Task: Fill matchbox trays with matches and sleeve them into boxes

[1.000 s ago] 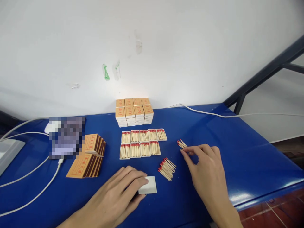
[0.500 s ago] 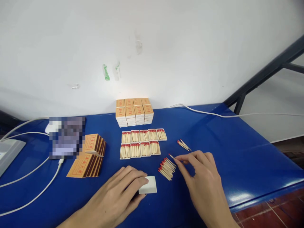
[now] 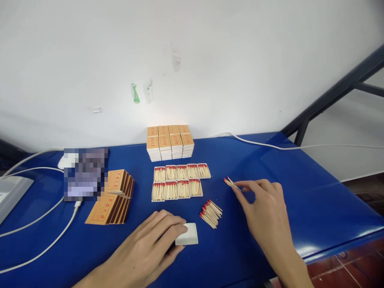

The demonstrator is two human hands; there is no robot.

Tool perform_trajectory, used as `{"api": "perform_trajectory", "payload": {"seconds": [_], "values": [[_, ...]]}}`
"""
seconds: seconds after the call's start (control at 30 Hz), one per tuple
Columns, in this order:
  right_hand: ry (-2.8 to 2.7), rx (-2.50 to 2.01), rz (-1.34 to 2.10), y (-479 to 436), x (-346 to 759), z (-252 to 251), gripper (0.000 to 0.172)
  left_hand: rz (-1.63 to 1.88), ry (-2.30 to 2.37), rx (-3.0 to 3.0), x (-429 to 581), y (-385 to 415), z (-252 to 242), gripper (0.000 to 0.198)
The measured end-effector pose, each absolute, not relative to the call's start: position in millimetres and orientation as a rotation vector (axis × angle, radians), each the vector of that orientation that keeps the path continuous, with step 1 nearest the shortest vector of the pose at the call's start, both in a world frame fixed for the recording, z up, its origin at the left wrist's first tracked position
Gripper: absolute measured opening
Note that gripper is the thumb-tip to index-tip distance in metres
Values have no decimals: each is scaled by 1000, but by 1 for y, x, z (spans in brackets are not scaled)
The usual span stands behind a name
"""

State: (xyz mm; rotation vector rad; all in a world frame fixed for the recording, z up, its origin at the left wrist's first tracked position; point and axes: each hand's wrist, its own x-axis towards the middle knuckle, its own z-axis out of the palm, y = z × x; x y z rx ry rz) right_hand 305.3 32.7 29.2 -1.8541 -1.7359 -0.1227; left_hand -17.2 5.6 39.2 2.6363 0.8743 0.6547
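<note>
My left hand [image 3: 151, 240] grips an empty white matchbox tray [image 3: 189, 236] on the blue table, fingers on its left end. Out to the right, my right hand [image 3: 265, 206] pinches at the lower ends of a small bunch of red-tipped matches [image 3: 228, 181]. Whether one match or more is between the fingertips is hard to tell. Between the two hands lies a larger pile of matches [image 3: 211, 215]. Behind it, several matchbox trays [image 3: 158, 200] filled with matches stand in two rows, heads toward the wall.
Stacked orange matchboxes [image 3: 170, 154] stand by the wall [image 3: 240, 72]. Several orange matchbox sleeves [image 3: 100, 212] lie at left, beside a blurred-out object [image 3: 87, 172]. White cables [image 3: 69, 224] cross the table's left side; another cable [image 3: 264, 143] runs along the back right.
My right hand has moved right and slightly away, from beside the larger pile with a match to the small bunch. My left hand stays on the tray.
</note>
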Motion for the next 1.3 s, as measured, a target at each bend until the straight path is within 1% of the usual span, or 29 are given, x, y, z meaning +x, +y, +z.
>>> {"api": "perform_trajectory", "payload": {"seconds": [0.17,0.5,0.6,0.77,1.03,1.13,1.3], "values": [[-1756,-1854,-104,32,305,26,80,658,873,2642,-16,7,40,24],[-1797,-1826,-140,30,305,26,79,661,878,2643,-17,5,39,26],[-1790,-1798,-106,23,297,32,72,672,884,2651,-17,6,39,24],[-1804,-1763,85,3,277,41,52,658,881,2626,-17,6,41,24],[-1809,-1771,244,-13,267,40,42,661,878,2614,-16,5,39,26],[-1796,-1793,164,-8,274,41,44,652,872,2621,-16,6,41,26],[-1730,-1818,-118,14,290,37,60,651,883,2622,-18,4,36,27]]}}
